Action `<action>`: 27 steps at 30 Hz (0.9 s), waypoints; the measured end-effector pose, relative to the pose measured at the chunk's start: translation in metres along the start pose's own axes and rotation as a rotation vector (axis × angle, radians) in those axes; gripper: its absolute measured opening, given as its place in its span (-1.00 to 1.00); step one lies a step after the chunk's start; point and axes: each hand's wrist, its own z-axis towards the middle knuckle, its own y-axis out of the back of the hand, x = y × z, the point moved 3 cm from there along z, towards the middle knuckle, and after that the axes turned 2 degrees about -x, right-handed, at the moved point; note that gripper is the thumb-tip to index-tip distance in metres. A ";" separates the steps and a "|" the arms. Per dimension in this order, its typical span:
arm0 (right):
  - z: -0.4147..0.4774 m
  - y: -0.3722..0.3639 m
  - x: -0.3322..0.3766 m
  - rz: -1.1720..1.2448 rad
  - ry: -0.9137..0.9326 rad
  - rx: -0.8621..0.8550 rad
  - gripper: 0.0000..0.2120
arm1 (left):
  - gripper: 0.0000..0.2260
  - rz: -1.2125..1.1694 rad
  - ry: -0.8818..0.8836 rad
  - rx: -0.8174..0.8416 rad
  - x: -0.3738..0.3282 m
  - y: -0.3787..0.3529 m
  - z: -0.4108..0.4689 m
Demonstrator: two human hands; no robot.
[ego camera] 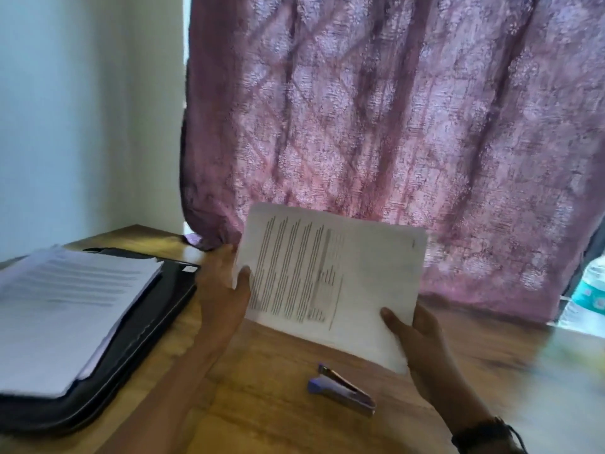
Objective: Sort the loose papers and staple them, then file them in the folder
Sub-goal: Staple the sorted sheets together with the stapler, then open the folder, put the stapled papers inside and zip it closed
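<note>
Printed sheets [330, 276] are held up off the wooden table [271, 404], text turned sideways, in front of the mauve curtain [393, 126]. The blur hides how many sheets there are. Left hand [226, 290] grips the left edge, thumb over the printed face. Right hand [415, 339] grips the lower right corner, thumb on front and fingers behind. Both hands are grasping the paper, neither free. Small blue-and-metal stapler [342, 389] lies on the table just below the sheets, untouched. Black folder [154, 319] lies at the left, carrying a thick stack of papers [65, 309] well apart from the held set. Plastic bottle [589, 290] at the far right edge. Judged step: sorting and squaring a set before stapling. The next move likely calls for tapping the edges flush, then freeing one hand, probably the right, to take the stapler while the left keeps the corner aligned. Risk: sheets sliding out of register once one grip lets go.
</note>
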 end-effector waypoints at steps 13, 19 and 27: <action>-0.107 -0.218 -0.032 0.370 -0.471 0.170 -0.34 | -0.53 -0.092 0.367 -0.057 -0.016 0.138 -0.043; -0.112 -0.239 -0.006 0.529 -0.541 0.334 -0.63 | -0.62 0.198 0.323 -0.061 0.009 0.218 0.004; -0.108 -0.225 -0.014 -0.076 -0.436 0.469 -0.63 | -0.57 0.560 0.301 0.177 0.052 0.257 0.054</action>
